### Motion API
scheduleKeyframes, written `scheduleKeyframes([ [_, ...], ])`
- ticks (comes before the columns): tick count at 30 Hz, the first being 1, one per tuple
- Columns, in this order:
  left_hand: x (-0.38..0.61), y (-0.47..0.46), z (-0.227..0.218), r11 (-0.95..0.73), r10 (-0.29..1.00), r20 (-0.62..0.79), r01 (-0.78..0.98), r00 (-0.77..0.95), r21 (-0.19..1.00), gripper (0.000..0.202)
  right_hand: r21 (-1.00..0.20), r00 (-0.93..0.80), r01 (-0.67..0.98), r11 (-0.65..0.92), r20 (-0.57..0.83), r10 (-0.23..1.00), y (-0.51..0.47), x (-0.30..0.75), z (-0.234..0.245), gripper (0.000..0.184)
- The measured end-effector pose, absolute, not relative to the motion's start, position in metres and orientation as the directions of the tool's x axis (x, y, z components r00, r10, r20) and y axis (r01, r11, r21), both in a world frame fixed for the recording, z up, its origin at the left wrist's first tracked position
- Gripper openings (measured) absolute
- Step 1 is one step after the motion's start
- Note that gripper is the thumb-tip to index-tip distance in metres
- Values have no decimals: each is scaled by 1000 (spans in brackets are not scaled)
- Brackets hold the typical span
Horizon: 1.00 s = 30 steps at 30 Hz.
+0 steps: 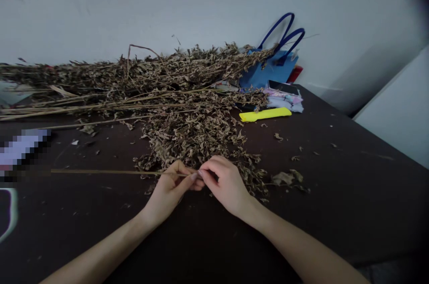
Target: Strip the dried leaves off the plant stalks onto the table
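Observation:
A long dried plant stem (107, 172) runs from the left into my left hand (172, 188), whose thumb and fingers are closed on it. My right hand (226, 183) pinches at the same spot, its thumb and forefinger meeting the left fingertips; the leafy part of the stem shows to its right. Exactly what the right fingertips grip is partly hidden. Just beyond both hands lies a heap of dried leaves (191, 136) on the dark table (335, 203).
Behind the heap, a large bundle of dried stalks (140, 74) lies along the wall. To the right are a yellow strip-like object (265, 114), a phone (283, 88) on a cloth and a blue bag (263, 69). A pixelated flat object (23, 148) lies left. Leaf scraps (284, 179) dot the table.

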State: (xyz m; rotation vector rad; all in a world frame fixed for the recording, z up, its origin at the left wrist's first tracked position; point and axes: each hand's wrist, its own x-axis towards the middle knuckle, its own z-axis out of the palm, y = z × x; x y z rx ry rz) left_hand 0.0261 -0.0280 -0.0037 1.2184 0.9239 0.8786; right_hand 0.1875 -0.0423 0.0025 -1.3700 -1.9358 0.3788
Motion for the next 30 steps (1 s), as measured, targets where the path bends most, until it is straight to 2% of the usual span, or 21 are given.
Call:
scheduleKeyframes([
  [7, 25, -27, -2, 144, 928, -122, -38, 352, 989, 14, -605, -247, 691, 394, 315, 916, -41, 193, 7, 11],
  [16, 27, -28, 2, 149, 929, -116, -68, 350, 987, 11, -611, -232, 686, 396, 332, 914, -42, 192, 4, 13],
  [23, 26, -27, 3, 145, 922, -113, -59, 370, 988, 10, -560, -220, 740, 372, 320, 921, -44, 187, 0, 12],
  [30, 25, -28, 2, 133, 913, -106, -42, 395, 990, 10, -641, -193, 677, 362, 319, 928, -43, 188, 0, 13],
])
